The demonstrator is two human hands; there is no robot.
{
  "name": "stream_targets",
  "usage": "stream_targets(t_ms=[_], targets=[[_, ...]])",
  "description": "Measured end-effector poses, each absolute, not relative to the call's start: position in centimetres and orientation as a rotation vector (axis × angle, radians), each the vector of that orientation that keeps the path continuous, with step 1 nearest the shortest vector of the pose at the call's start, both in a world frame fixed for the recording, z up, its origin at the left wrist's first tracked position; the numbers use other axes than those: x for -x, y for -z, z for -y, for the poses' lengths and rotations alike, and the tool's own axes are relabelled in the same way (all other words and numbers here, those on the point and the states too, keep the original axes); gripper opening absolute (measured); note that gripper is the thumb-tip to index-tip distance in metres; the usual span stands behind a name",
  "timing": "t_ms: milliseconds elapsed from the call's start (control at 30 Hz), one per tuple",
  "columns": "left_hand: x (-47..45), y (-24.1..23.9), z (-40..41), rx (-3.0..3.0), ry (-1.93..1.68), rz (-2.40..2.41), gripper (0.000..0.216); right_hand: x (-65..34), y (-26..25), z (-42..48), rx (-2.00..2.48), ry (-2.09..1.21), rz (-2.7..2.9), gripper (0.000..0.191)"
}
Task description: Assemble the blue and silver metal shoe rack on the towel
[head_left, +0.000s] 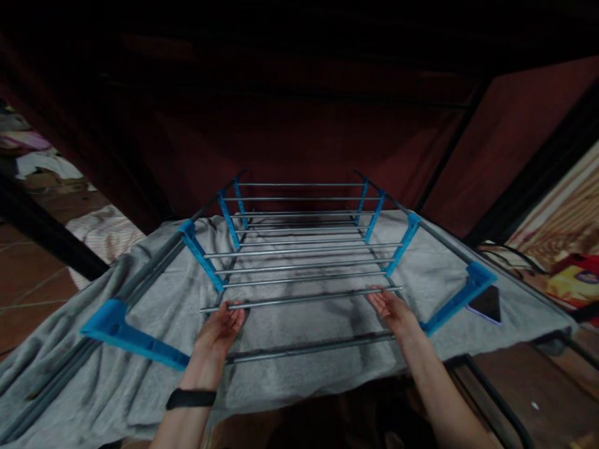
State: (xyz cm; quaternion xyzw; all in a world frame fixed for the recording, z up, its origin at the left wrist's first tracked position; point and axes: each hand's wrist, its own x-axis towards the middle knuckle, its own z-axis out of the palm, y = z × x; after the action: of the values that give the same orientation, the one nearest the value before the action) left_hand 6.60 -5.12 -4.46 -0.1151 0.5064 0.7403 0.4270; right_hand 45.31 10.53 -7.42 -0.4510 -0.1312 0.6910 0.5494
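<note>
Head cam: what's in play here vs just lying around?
In play: left hand, right hand, both on the front rod of the drying rack; grey towel beneath it.
Lying about: red-yellow package at right, striped cloth at left, clothes pile far left.

A dark red fabric wall (299, 125) fills the background, crossed by black poles (47, 234). At left, a pale striped cloth (105, 231) lies on the reddish tiled floor (23, 280). At right, a red-and-yellow package (573, 277) sits beside a patterned mat (561, 218).
</note>
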Motion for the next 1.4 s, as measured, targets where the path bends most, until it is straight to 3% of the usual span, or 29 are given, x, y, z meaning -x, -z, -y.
stream_targets(t_ms=[967,1400], targets=[[-13.7,4.2,3.4,0.106,-1.668,-1.186,0.019,-44.6,8.0,-10.3,1.108,-1.645,0.290,0.008],[-12.6,3.9,3.5,0.145,-1.696,-1.197,0.019,-46.1,7.7,-11.1,1.113,-1.539,0.240,0.011]])
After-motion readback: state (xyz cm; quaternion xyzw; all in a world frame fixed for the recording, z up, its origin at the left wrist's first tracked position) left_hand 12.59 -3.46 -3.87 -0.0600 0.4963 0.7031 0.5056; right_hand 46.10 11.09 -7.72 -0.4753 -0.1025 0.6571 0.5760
